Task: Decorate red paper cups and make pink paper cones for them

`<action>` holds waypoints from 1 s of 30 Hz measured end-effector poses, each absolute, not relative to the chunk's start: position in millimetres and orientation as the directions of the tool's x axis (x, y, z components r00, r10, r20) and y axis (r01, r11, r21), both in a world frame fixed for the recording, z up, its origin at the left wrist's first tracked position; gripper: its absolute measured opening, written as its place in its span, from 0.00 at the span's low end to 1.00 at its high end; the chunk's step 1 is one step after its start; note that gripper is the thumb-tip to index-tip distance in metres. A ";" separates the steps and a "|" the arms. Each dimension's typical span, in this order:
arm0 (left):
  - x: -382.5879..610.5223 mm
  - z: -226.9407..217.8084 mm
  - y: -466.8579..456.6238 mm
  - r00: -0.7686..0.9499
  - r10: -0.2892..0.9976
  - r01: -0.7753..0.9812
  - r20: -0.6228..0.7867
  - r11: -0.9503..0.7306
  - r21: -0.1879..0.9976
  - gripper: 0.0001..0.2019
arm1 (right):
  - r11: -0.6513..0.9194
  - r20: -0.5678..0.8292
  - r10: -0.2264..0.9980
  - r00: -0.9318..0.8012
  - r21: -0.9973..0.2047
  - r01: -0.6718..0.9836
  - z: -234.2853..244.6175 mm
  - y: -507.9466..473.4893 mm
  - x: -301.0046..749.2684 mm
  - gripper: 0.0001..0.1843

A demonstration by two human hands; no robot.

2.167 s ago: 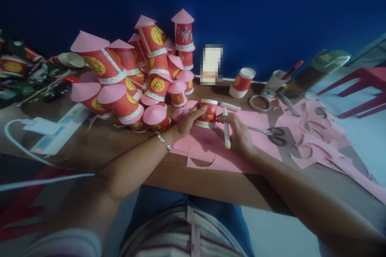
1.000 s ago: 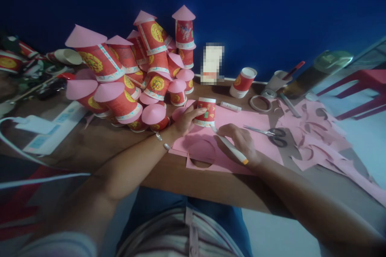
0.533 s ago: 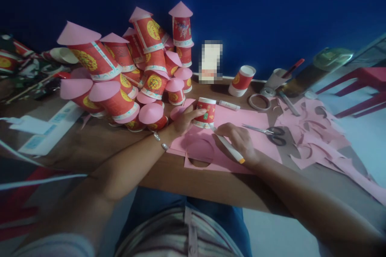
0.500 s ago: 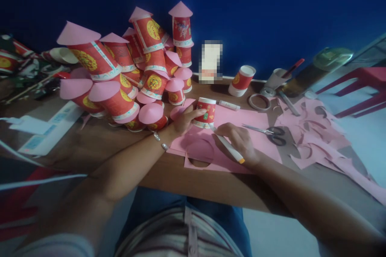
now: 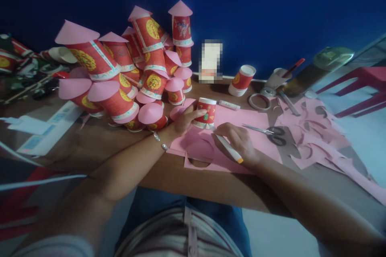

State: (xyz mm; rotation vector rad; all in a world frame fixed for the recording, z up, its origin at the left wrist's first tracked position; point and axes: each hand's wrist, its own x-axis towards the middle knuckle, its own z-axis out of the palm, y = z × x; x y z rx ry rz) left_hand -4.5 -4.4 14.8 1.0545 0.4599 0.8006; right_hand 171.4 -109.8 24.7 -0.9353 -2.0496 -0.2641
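Observation:
My left hand (image 5: 184, 120) is closed around the left side of a red paper cup (image 5: 208, 112) with a white rim and printed gold and green figures. The cup stands on pink paper sheets (image 5: 253, 118). Beside its lower right edge, my right hand (image 5: 237, 138) grips a slim white pen-like tool with an orange end (image 5: 229, 149). The tool's front tip is under my fingers, close to the cup's base; its exact kind is unclear. In front of the cup lies a pink paper circle (image 5: 200, 148) over a round cut-out. Black-handled scissors (image 5: 276, 131) lie to the right.
Many red cups with pink cone roofs (image 5: 153, 82) are stacked at left. Behind are a white tube (image 5: 229, 105), another red cup (image 5: 243, 80), a tape roll (image 5: 259, 102) and a bottle (image 5: 316, 68). Pink scraps (image 5: 319, 136) cover the right; a power strip (image 5: 50, 128) lies left.
The tool in my right hand has shifted very slightly to the left. My left hand and the cup have stayed in place.

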 end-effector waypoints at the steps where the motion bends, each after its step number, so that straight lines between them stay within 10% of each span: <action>1: -4.6 15.7 -4.8 0.639 0.769 -0.360 0.037 0.256 0.897 0.17 | 0.702 0.773 0.517 -0.367 -0.137 0.699 24.8 -109.7 171.4 0.07; 30: -4.4 9.9 -2.3 0.640 0.768 -0.362 0.026 0.271 0.892 0.17 | 0.706 0.766 0.520 -0.378 -0.136 0.695 25.8 -109.8 170.5 0.07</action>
